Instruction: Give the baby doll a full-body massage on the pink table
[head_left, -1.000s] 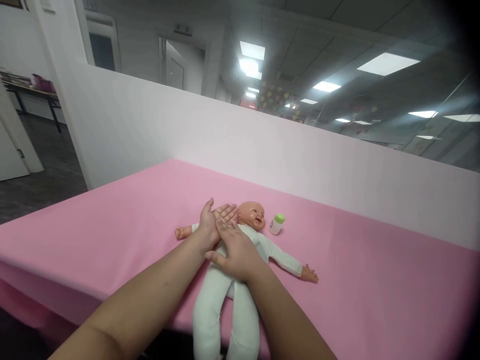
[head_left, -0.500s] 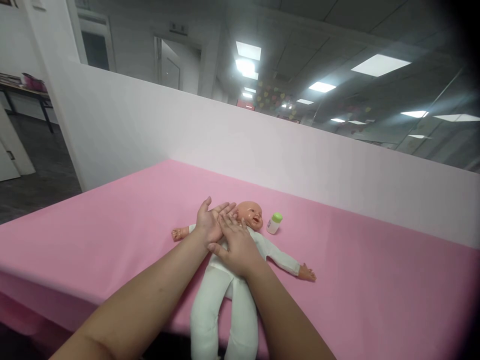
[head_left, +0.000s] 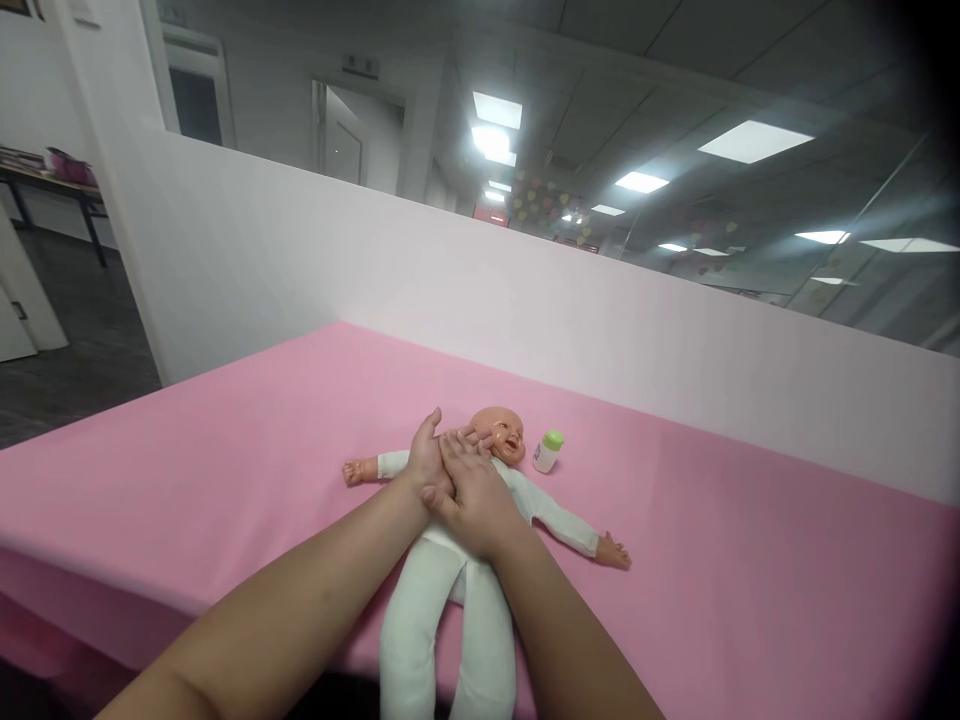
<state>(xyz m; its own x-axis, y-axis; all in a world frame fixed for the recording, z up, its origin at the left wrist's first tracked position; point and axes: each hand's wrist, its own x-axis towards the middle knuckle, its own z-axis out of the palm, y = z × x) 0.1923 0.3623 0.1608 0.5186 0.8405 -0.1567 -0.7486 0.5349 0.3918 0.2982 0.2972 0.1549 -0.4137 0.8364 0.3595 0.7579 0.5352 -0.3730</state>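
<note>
A doll [head_left: 416,600] in a white suit is laid on its back on the pink-covered counter [head_left: 735,560]. Its head [head_left: 495,420] is turned to one side, and both of its arms are spread outward. Its legs are extended to the near edge of the counter.

Both hands are positioned over the doll's upper body. The left hand [head_left: 436,462] is held palm upward, opened flat, with the thumb raised and the fingertips directed at the doll's head. The right hand [head_left: 480,490] is laid palm downward across the left palm, its fingers extended. No object is gripped by either hand. Whether the doll is pressed by the hands cannot be determined from this angle.

A small bottle [head_left: 546,457] with a green cap [head_left: 553,438] is placed on the counter beside the doll's head, on the side faced by the doll. A white partition [head_left: 540,300] is situated beyond the doll's head.
</note>
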